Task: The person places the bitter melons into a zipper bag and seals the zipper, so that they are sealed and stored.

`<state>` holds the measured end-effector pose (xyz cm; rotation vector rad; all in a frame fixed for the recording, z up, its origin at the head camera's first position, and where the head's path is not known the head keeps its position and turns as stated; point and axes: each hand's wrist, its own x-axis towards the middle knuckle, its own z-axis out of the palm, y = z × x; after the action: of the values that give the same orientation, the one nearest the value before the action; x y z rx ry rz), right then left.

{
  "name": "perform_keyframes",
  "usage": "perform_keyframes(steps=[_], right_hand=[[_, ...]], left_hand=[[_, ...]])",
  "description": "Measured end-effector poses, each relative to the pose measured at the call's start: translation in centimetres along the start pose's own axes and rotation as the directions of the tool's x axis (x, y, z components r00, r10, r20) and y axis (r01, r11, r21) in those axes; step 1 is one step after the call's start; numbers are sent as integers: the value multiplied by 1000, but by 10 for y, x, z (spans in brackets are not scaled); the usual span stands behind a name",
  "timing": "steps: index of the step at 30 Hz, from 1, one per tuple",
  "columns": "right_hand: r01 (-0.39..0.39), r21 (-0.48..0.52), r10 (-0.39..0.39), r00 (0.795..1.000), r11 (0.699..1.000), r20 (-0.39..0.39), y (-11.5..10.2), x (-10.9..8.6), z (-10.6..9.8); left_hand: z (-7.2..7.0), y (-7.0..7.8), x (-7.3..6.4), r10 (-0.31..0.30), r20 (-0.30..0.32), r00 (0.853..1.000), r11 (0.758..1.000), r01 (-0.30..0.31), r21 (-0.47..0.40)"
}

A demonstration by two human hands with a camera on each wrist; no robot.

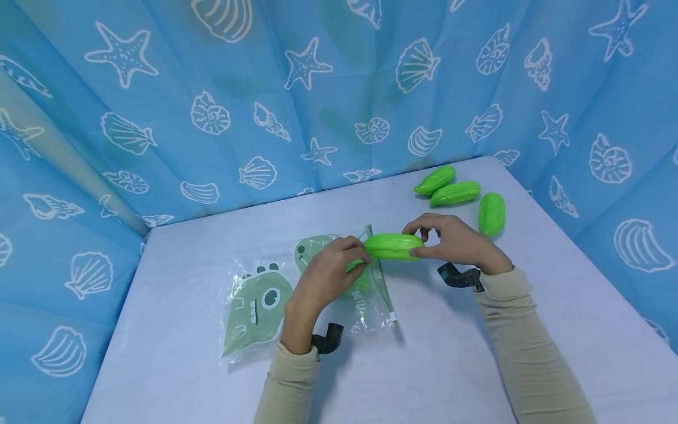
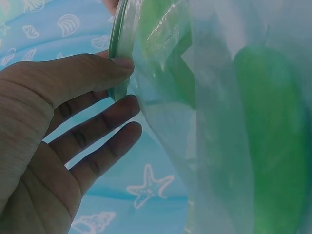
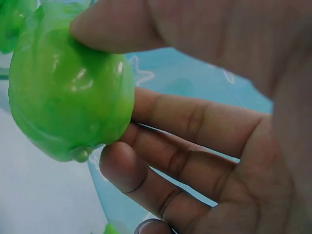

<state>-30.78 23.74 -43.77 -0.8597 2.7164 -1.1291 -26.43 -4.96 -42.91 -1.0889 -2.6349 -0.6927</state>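
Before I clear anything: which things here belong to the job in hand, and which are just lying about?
Job in hand:
ridged green gourd in the right hand
cartoon-print zip bag, pinched by the left hand
green item inside it
three matching gourds, probably

Only background:
shell-print curtain
white tabletop

Long beige sleeves both sides: left sleeve [image 1: 288, 386] between 6 and 7 o'clock, right sleeve [image 1: 532, 347] at 4. Left cuff [image 1: 296, 357] and right cuff [image 1: 507, 284] plain, same beige, creased fabric behind the right one. Left wrist unit [image 1: 331, 337] black, angled. Right wrist unit [image 1: 462, 277] also black, angled, small teal patch [image 1: 444, 272] toward its 10 o'clock end.
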Motion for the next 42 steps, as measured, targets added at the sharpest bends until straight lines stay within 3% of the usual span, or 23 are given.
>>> perform_keyframes(steps=[10, 29, 38, 42], right_hand=[[41, 34, -43, 998, 999, 48, -16, 15, 29], [108, 53, -104, 992, 993, -67, -22, 27, 55], [115, 40, -110, 988, 993, -112, -24, 29, 66], [98, 48, -90, 985, 994, -150, -25, 30, 73]], left_hand=[[0, 0, 0, 4, 12, 1000, 1000, -4, -3], [2, -2, -1, 15, -1, 1000, 1000, -15, 1], [5, -6, 2, 130, -105, 986, 991, -134, -27], [3, -9, 3, 148, -107, 983, 988, -150, -17]])
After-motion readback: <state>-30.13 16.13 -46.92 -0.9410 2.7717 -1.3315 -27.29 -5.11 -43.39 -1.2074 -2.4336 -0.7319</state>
